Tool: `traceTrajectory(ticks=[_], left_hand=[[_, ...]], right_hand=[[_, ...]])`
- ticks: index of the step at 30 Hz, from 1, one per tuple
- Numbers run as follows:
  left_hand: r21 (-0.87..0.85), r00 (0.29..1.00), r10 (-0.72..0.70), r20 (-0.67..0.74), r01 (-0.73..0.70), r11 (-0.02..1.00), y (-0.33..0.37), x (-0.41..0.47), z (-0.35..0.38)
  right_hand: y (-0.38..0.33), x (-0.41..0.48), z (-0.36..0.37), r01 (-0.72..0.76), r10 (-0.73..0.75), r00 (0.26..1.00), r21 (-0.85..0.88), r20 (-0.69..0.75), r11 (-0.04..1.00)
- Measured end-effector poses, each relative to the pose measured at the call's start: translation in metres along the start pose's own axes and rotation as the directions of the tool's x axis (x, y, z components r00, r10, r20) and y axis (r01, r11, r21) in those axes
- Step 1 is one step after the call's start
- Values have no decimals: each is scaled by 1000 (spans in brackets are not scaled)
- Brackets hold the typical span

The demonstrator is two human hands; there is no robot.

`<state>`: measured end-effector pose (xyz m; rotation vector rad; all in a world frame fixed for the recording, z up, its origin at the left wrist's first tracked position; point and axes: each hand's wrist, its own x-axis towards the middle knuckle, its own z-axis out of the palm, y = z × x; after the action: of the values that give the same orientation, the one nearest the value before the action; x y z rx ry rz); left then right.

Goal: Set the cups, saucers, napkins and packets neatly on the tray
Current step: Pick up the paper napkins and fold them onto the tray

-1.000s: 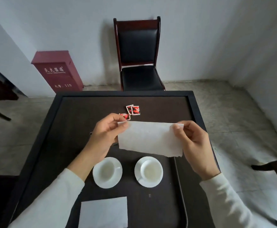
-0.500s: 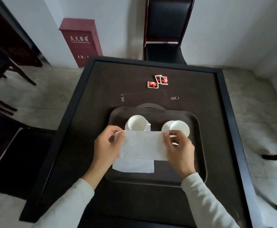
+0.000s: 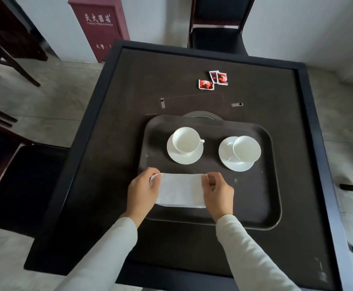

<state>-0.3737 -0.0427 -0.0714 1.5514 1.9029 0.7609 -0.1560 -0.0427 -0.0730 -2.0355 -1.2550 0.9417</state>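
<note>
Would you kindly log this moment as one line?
left hand, right hand: holding napkin | tray: two cups on saucers | packets: on table

Two white cups are standing on the tray, the left cup and the right cup. Two white saucers are lying under them, one saucer beneath the left cup and the other saucer beneath the right. White napkins are showing as a single stack at the tray's near edge; how many sheets are lying in it cannot be told. Three red packets are lying on the worktop beyond the tray. One tray is sitting on one worktop. Two hands are showing, the left hand and the right hand.
</note>
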Motion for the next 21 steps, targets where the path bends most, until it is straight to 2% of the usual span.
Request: traceTrajectory(ticks=[5,12,21], left_hand=[[77,999,-44,1,44,996,-9,-2,12],[78,998,-65,-15,66,995,-7,-6,23],[93,997,-76,-27,78,993,-9,-2,27]], right_hand=[[15,6,11,-2,2,1000,-28,19,1000],[31,12,16,5,-4,1000,-110,4,994],[36,14,20,5,-6,1000,-101,-9,995]])
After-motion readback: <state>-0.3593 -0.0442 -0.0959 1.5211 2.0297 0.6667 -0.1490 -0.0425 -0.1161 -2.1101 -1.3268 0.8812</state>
